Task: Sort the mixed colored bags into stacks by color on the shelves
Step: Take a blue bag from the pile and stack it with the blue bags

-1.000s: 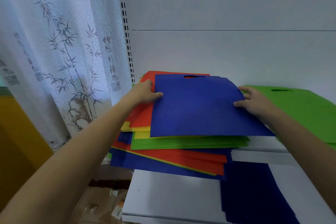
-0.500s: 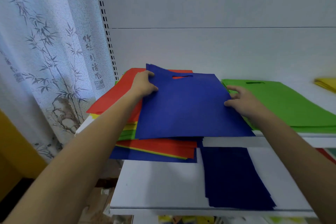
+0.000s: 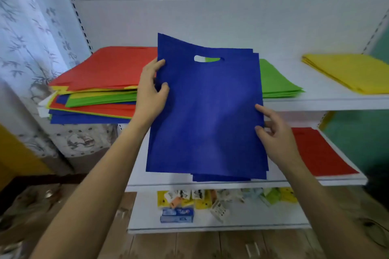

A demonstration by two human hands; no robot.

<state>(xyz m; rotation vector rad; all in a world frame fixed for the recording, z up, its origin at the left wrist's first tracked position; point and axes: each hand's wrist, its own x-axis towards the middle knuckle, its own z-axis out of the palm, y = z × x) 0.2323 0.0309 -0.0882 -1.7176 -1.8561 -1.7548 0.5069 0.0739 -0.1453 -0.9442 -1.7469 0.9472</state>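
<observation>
The blue bag (image 3: 206, 111), earlier lying on the mixed pile (image 3: 94, 90) at upper left, is now hanging upright at frame centre. The left hand (image 3: 150, 94) is pinching its left edge, and the right hand (image 3: 277, 139) is pinching its right edge.

Both bare forearms are reaching up and forward from the lower corners of the view, converging slightly. The left hand (image 3: 150, 96) is gripping the left edge of a flat blue fabric bag with a cut-out handle (image 3: 206, 111), thumb pressing on its front face. The right hand (image 3: 276, 139) is pinching the bag's right edge lower down, fingertips curling onto the front, back of the hand facing the camera.
</observation>
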